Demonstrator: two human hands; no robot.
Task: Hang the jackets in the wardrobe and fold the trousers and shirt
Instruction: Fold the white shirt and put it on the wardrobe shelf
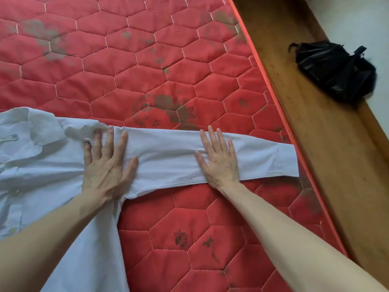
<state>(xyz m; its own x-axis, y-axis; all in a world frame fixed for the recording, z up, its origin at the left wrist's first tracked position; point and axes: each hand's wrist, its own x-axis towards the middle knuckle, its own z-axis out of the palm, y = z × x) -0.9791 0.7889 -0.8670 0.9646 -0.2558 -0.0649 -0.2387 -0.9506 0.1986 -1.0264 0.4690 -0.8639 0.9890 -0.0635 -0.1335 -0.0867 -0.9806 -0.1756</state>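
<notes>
A pale blue shirt (42,165) lies flat on the red quilted mattress (126,60), its collar at the left and its front facing up. One sleeve (263,159) stretches straight out to the right, with its cuff near the mattress edge. My left hand (107,165) presses flat on the shoulder where the sleeve joins the body. My right hand (219,159) presses flat on the middle of the sleeve, fingers spread. No trousers or jackets are in view.
A wooden bed frame ledge (315,123) runs along the mattress's right edge. A black plastic bag (334,68) lies on it against the pale wall. The mattress extends bare beyond and below the sleeve.
</notes>
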